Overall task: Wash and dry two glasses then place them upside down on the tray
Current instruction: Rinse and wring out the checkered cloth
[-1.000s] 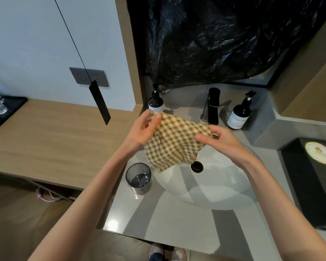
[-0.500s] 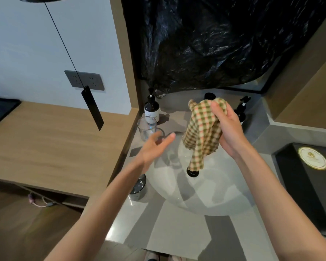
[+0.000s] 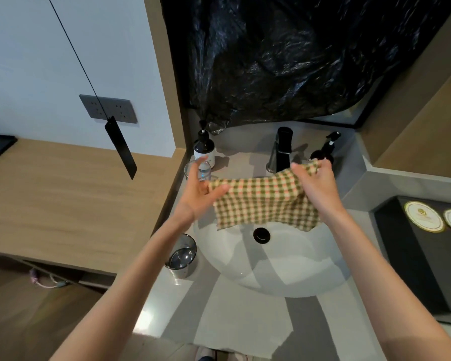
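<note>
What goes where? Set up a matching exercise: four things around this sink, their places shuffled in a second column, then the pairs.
1. checked cloth
2. clear glass
3. dark tumbler
4. drain stopper

A. bottom of the basin
B. held between left hand and right hand
C. beside the labelled pump bottle
D. on the counter, left of the basin

Pairs: 1-B, 2-C, 3-D, 4-A

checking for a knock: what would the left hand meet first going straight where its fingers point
Probably the clear drinking glass right at the left hand's fingertips, then the dark pump bottle; depth is unclear.
</note>
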